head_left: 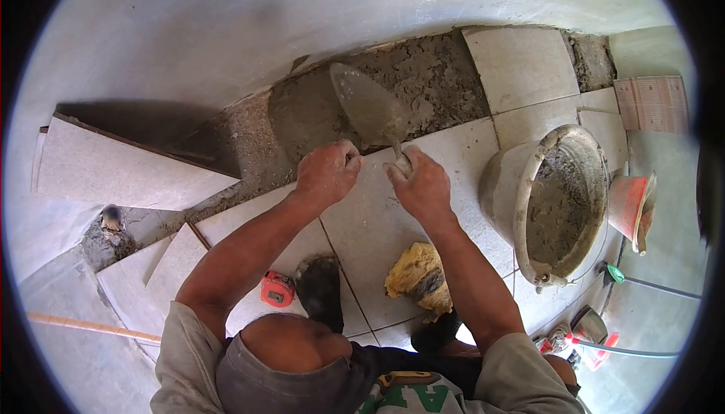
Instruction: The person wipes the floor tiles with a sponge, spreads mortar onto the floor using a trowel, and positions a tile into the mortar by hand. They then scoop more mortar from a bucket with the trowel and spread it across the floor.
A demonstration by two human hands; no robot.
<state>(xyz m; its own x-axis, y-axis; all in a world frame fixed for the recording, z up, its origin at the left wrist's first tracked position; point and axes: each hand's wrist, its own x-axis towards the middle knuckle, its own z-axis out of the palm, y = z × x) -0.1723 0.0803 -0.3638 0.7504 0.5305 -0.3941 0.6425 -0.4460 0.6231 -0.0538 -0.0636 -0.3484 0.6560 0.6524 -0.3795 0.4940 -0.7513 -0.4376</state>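
Note:
My right hand (421,184) is closed around the handle of a pointed trowel (368,103). Its blade points away from me and to the left, over a strip of wet grey mortar (442,74) along the wall. Just left of it, my left hand (329,174) is closed with the fingers curled in; whatever is in it, if anything, is hidden. Both hands are above the near edge of the strip, where a row of pale floor tiles (377,225) begins. Beyond the strip's right end lies a laid tile (521,66).
A mortar bucket (502,187) stands on the right, beside a smaller red bucket (628,206). Loose tiles (124,168) lean at the left wall. A red tape measure (278,288) and a yellow sponge (417,274) lie near my feet. A pipe stub (111,217) pokes up at left.

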